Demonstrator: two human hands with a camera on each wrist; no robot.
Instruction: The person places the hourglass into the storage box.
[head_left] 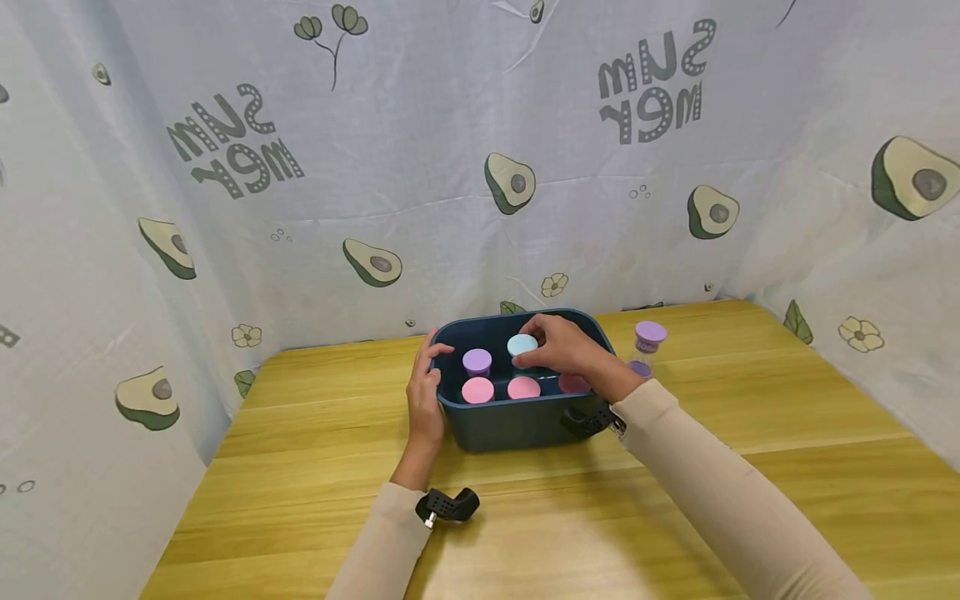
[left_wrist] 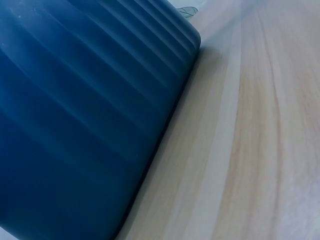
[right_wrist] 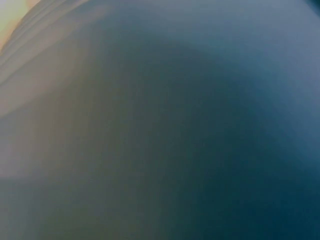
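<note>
A dark blue bin (head_left: 517, 425) with a ribbed outer wall stands on the wooden table. My right hand (head_left: 566, 346) reaches in over it and pinches a jar with a light blue lid (head_left: 522, 344) between thumb and fingers; the jar's lower part is mostly hidden. At the bin's left end, my left hand (head_left: 426, 400) holds the rim, its fingers bent over the edge. Inside are a purple-lidded jar (head_left: 477, 361) and pink-lidded jars (head_left: 477, 390) along the near side, one partly covered by my right hand. The left wrist view shows the bin's outer wall (left_wrist: 90, 120) up close.
To the right of the bin, a clear jar with a purple lid (head_left: 650, 335) stands on the table (head_left: 750, 400), partly behind my right forearm. A printed curtain (head_left: 435, 167) hangs behind the table. The right wrist view is a close, blurred surface.
</note>
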